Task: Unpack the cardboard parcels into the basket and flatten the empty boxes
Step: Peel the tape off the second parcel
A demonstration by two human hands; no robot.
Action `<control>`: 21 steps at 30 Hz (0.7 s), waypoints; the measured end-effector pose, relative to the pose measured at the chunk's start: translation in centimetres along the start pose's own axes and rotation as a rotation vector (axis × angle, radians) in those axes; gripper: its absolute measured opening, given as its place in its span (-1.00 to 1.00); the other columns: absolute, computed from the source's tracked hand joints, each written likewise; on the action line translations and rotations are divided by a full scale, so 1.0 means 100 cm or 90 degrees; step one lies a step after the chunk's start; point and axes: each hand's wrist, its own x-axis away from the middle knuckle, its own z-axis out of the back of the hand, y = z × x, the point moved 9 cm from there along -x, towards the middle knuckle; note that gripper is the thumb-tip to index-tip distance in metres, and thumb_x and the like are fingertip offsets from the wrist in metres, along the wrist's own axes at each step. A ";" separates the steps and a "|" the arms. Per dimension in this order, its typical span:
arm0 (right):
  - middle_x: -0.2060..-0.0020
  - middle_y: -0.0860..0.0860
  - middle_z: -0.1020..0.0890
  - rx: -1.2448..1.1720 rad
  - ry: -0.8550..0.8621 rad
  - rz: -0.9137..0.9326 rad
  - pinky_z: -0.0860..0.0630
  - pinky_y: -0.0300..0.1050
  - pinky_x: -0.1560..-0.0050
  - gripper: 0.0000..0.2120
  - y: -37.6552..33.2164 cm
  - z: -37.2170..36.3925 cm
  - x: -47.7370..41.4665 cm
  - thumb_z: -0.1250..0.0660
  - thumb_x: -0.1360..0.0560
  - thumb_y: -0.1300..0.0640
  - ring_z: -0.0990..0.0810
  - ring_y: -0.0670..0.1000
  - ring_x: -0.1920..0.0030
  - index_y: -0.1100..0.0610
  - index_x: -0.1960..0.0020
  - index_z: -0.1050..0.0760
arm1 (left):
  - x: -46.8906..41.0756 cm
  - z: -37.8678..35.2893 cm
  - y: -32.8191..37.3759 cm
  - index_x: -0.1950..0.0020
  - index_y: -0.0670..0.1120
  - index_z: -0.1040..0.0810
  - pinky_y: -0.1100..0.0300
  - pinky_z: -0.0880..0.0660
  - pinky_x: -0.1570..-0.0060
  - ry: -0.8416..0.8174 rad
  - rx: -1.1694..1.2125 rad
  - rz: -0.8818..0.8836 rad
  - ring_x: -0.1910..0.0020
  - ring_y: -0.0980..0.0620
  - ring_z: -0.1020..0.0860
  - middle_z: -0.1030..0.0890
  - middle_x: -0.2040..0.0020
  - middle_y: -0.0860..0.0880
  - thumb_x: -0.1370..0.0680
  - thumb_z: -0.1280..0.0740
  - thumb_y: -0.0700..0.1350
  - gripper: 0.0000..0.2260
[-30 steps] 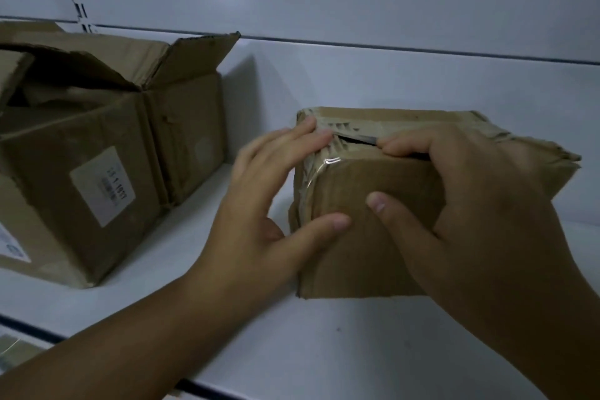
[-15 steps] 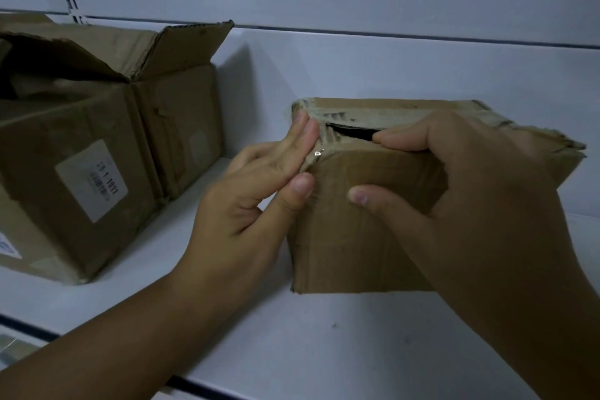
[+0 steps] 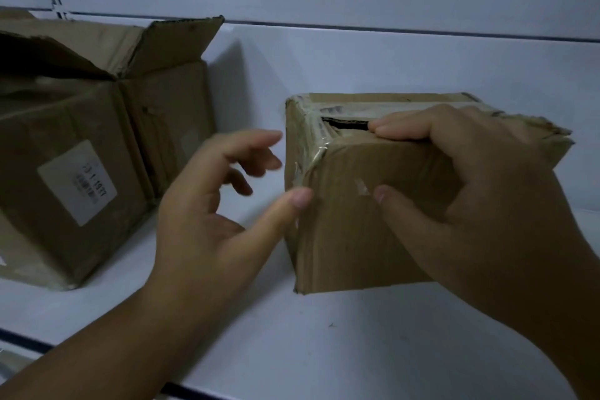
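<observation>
A small taped cardboard parcel (image 3: 350, 237) stands on the white shelf at centre right, with a dark gap torn in its top seam. My right hand (image 3: 464, 178) grips its near top edge, fingers hooked over the seam and thumb pressed on the front face. My left hand (image 3: 214, 201) hovers just left of the parcel with fingers spread; only its thumb tip touches the left front corner. A larger cardboard box (image 3: 74, 172) with a white label and raised flaps sits at the left. No basket is in view.
The white shelf (image 3: 292, 344) runs under both boxes, with a dark front edge at the lower left. A white back panel rises behind, with a slotted upright at the top left. A strip of shelf separates the two boxes.
My left hand has come off the parcel's top left corner and drawn back to the left, fingers now spread. My right hand keeps its grip; the gap in the seam shows wider.
</observation>
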 end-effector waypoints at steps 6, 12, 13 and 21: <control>-0.14 0.10 -0.59 0.036 -0.039 0.078 -0.41 0.08 -0.17 -0.63 0.003 0.002 -0.001 -0.32 -0.34 0.20 -0.52 0.10 -0.13 0.17 -0.14 -0.57 | 0.010 -0.005 0.049 0.21 -0.12 -0.50 0.07 -0.36 -0.13 0.022 -0.295 -0.158 -0.13 -0.09 -0.36 -0.33 -0.09 -0.06 -0.40 -0.44 0.15 -0.66; 0.05 0.26 -0.66 0.063 0.017 0.150 -0.43 0.04 -0.02 -0.59 -0.001 0.004 -0.002 -0.26 -0.27 0.26 -0.61 0.30 0.05 0.33 -0.08 -0.58 | 0.005 -0.031 0.041 0.28 -0.11 -0.51 0.27 -0.12 -0.26 0.046 -0.327 0.006 -0.32 -0.05 -0.22 -0.30 -0.23 0.01 -0.35 -0.38 0.22 -0.62; 0.05 0.24 -0.66 0.039 0.016 0.129 -0.44 0.15 -0.03 -0.56 0.002 0.003 -0.002 -0.26 -0.24 0.26 -0.61 0.29 0.04 0.32 -0.09 -0.58 | 0.005 -0.030 0.040 0.29 -0.12 -0.51 0.26 -0.12 -0.27 0.061 -0.325 0.004 -0.33 -0.06 -0.23 -0.30 -0.24 0.01 -0.36 -0.39 0.19 -0.64; 0.07 0.17 -0.66 -0.013 0.024 0.075 -0.42 0.12 -0.05 -0.59 0.006 0.003 0.002 -0.21 -0.25 0.24 -0.57 0.23 0.02 0.26 -0.07 -0.58 | 0.009 -0.027 0.050 0.29 -0.15 -0.61 0.22 -0.21 -0.29 0.093 -0.337 -0.084 -0.27 -0.01 -0.28 -0.38 -0.19 -0.06 -0.43 -0.45 -0.10 -0.84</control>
